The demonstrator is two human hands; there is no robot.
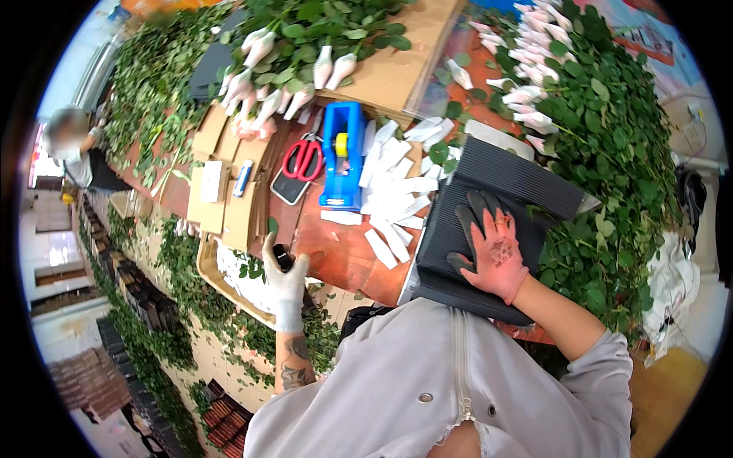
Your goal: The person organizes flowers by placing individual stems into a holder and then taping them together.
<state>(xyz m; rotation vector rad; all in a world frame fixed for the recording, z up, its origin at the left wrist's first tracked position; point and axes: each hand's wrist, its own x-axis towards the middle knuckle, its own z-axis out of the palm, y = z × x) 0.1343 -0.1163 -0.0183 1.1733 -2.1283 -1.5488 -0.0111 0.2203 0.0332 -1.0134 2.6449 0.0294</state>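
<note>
My right hand (498,256), in a coral-red glove with dark grey fingers, lies spread on a black ribbed board (458,271) at the table's near edge. Its fingers are stretched out and grip nothing. Lower and to the left, off the table's edge, my left hand (287,286) wears a white glove. Its thumb and fingers curl around a small black object (282,258), whose kind I cannot make out. Between the hands, white paper strips (393,191) lie piled beside a blue tape dispenser (341,172). Red-handled scissors (303,158) rest partly over a phone (290,188).
Cardboard pieces (237,210) carry a small white box (212,182). White-wrapped flower heads (259,47) with leafy stems lie behind; more wrapped blooms (534,46) line the right. A tan-rimmed tray (208,267) sits below the left edge. Another person (76,164) is far left.
</note>
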